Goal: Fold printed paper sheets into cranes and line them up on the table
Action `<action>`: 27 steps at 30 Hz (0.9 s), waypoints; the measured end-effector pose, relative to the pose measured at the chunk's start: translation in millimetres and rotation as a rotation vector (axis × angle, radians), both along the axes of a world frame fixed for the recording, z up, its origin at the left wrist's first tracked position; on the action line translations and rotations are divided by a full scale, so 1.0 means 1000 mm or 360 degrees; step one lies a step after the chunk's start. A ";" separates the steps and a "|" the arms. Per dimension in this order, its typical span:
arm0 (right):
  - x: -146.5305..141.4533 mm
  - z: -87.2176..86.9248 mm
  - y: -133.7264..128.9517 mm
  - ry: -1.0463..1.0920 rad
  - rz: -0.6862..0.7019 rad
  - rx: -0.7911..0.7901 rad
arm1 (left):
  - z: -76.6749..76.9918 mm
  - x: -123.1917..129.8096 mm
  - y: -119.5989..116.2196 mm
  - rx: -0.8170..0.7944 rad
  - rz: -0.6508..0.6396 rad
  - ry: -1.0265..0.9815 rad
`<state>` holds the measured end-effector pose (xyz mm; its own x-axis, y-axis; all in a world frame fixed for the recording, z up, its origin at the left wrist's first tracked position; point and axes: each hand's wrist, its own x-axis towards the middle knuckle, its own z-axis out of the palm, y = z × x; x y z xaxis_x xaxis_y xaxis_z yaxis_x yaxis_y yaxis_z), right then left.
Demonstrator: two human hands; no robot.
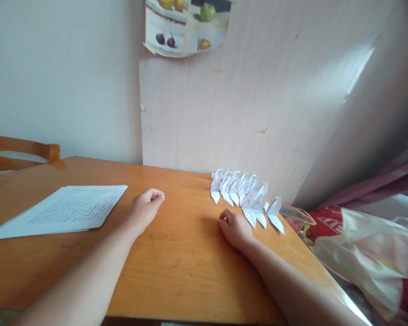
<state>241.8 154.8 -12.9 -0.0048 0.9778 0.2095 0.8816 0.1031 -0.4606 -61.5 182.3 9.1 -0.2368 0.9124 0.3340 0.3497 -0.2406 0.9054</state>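
Both my forearms (pixel 97 265) stretch over the bench (pixel 190 271): printed sheets (pixel 78 208) at left, then my left hand (pixel 147 203), curled closed, then my right hand (pixel 236 230), likewise curled in, near the white folded paper figures (pixel 249 210).

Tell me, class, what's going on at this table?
A person has both forearms over a wooden table. The left hand is curled, nearest a stack of printed sheets. The right hand is loosely curled beside rows of folded paper figures. Nothing shows in either hand.
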 end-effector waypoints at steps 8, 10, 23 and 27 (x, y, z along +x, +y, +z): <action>-0.003 0.000 0.002 -0.0154 -0.0024 -0.0002 | -0.004 -0.004 0.003 -0.0010 0.0082 0.0106; 0.000 -0.001 0.002 -0.0146 0.0012 -0.0008 | -0.007 -0.005 0.005 -0.0008 0.0123 0.0155; 0.020 -0.019 0.016 -0.0118 0.0249 0.0013 | -0.015 -0.026 0.012 -0.0256 0.0550 0.0569; 0.020 -0.020 0.017 -0.0109 0.0251 0.0025 | -0.011 -0.035 0.012 -0.0369 0.0731 0.0665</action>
<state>261.8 171.6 -32.5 -0.1726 0.9604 0.2188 0.8832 0.2492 -0.3973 -96.4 194.3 -2.0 -0.5123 0.8087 0.2892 0.7031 0.2015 0.6820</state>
